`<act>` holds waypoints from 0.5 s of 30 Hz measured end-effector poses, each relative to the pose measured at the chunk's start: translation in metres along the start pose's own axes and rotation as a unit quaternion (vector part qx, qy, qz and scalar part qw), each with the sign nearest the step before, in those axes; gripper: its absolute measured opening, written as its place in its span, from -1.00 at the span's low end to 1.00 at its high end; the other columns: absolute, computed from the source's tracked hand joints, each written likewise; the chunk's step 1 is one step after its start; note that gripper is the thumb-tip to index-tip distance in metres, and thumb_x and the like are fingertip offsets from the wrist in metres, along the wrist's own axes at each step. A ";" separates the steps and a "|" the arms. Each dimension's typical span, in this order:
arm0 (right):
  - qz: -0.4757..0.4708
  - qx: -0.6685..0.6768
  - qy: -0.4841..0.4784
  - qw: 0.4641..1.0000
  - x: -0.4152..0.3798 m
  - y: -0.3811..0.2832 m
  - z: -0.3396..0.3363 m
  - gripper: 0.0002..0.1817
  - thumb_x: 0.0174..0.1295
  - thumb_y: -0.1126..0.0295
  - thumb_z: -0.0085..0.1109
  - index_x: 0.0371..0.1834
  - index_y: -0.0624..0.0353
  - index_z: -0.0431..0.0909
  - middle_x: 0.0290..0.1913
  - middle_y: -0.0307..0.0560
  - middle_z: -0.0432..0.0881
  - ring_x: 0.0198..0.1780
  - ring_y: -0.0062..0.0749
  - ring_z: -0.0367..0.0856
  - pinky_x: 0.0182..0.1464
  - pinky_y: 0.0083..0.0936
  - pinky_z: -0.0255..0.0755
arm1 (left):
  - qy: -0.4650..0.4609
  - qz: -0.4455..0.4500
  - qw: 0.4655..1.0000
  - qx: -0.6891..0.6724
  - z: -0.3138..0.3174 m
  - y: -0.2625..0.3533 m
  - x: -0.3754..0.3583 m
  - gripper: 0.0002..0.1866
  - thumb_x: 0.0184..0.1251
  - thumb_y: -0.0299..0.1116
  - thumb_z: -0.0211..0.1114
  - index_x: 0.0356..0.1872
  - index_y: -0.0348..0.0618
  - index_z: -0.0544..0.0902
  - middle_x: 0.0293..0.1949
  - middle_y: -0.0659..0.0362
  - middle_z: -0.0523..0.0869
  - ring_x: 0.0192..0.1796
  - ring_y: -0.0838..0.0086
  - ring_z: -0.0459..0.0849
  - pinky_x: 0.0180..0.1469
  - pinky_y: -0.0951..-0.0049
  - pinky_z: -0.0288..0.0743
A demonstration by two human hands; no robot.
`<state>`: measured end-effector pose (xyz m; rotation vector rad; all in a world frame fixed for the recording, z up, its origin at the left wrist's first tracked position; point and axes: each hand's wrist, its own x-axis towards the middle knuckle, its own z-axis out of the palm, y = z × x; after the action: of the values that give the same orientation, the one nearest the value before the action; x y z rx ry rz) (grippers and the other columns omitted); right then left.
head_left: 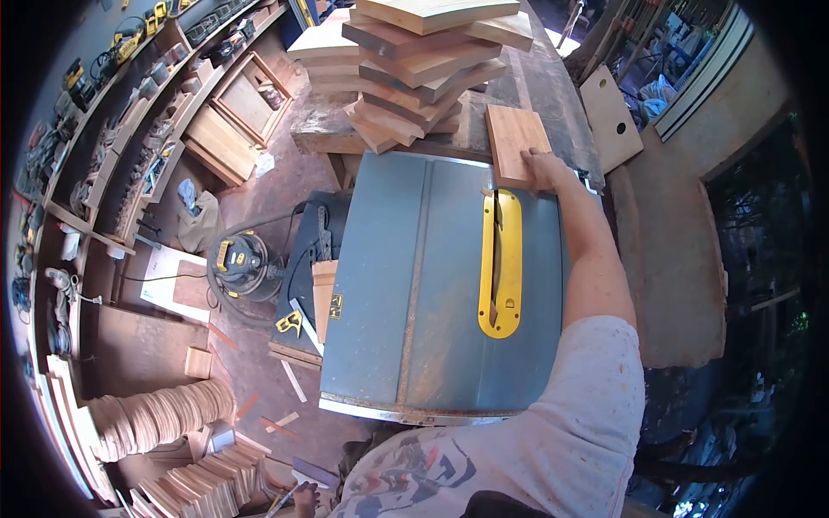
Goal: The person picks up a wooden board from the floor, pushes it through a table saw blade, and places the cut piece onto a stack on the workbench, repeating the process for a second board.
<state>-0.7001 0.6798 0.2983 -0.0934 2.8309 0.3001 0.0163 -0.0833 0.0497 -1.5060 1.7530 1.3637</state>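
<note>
My right hand (542, 170) reaches to the far edge of the table saw (374, 259) and grips the near right corner of a wooden board (516, 138). That board lies flat, partly over the workbench behind the saw. Just on the near side of it, the blade rises in the slot of the yellow throat plate (513, 285). A small wood sliver (489, 192) sits at the slot's far end. Low at the frame's bottom, my left hand (306, 499) is small and dark with curled fingers, beside a thin stick; what it holds I cannot tell.
Boards are piled crosswise in a tall stack (432, 65) on the workbench (566, 104). Left of the saw stand a shop vacuum (246, 263) and a yellow-handled square (290, 324). Tool shelves (129, 129) line the left wall. Wood offcuts (294, 380) litter the floor.
</note>
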 end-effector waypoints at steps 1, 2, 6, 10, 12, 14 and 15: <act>0.024 0.086 -0.004 0.996 0.016 0.012 0.005 0.10 -0.21 0.18 0.65 0.47 0.26 0.28 0.33 0.12 0.52 0.26 0.07 0.58 0.30 -0.16 0.48 | 0.017 -0.004 1.000 -0.008 0.006 0.005 -0.004 -0.64 0.15 -0.31 0.34 -0.06 -0.30 0.64 -0.38 0.12 0.65 -0.48 0.41 0.63 -0.57 0.36 0.44; 0.044 0.171 -0.006 0.984 0.039 0.027 0.012 0.08 -0.20 0.12 0.66 0.44 0.29 0.31 0.28 0.17 0.57 0.24 0.06 0.60 0.28 -0.17 0.49 | 0.035 -0.009 0.999 -0.017 0.009 0.010 -0.010 -0.62 0.15 -0.31 0.34 -0.03 -0.32 0.64 -0.39 0.11 0.67 -0.49 0.40 0.63 -0.56 0.35 0.45; 0.187 0.346 0.006 0.920 0.065 0.043 0.014 0.13 -0.20 -0.14 0.64 0.35 0.47 0.39 0.17 0.34 0.63 0.23 0.02 0.63 0.28 -0.18 0.48 | 0.058 -0.010 0.998 -0.017 0.015 0.021 -0.018 -0.57 0.16 -0.30 0.35 0.02 -0.35 0.63 -0.40 0.11 0.68 -0.49 0.40 0.63 -0.55 0.34 0.46; 0.270 0.349 0.085 0.893 0.073 0.032 0.035 0.15 -0.25 -0.23 0.65 0.24 0.55 0.48 0.20 0.38 0.59 0.28 0.02 0.59 0.30 -0.17 0.47 | 0.055 -0.001 0.998 0.006 0.016 0.021 -0.018 -0.54 0.16 -0.30 0.35 0.05 -0.37 0.62 -0.41 0.10 0.69 -0.50 0.40 0.63 -0.55 0.35 0.46; 0.283 0.393 0.090 0.870 0.084 0.036 0.048 0.11 -0.32 -0.16 0.72 0.19 0.53 0.54 0.17 0.34 0.62 0.24 0.05 0.61 0.24 -0.18 0.50 | 0.046 0.004 0.999 0.024 0.018 0.022 -0.015 -0.53 0.16 -0.30 0.35 0.07 -0.37 0.61 -0.42 0.10 0.69 -0.50 0.41 0.63 -0.55 0.36 0.46; 0.250 0.446 0.059 0.858 0.089 0.041 0.051 0.05 -0.29 -0.11 0.72 0.15 0.55 0.56 0.09 0.33 0.66 0.16 0.02 0.66 0.18 -0.17 0.53 | 0.043 0.008 0.998 0.039 0.019 0.023 -0.009 -0.51 0.16 -0.30 0.35 0.09 -0.38 0.61 -0.42 0.10 0.70 -0.50 0.41 0.64 -0.55 0.36 0.46; 0.240 0.467 0.050 0.850 0.089 0.043 0.052 0.02 -0.27 -0.09 0.72 0.13 0.54 0.57 0.08 0.32 0.67 0.14 0.02 0.67 0.16 -0.18 0.54 | 0.037 0.010 0.998 0.048 0.022 0.024 -0.004 -0.51 0.16 -0.29 0.35 0.09 -0.39 0.60 -0.43 0.10 0.70 -0.51 0.41 0.64 -0.55 0.36 0.46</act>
<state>-0.7746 0.7301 0.2316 0.8180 2.7129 -1.0179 -0.0104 -0.0642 0.0535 -1.5087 1.8551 1.2294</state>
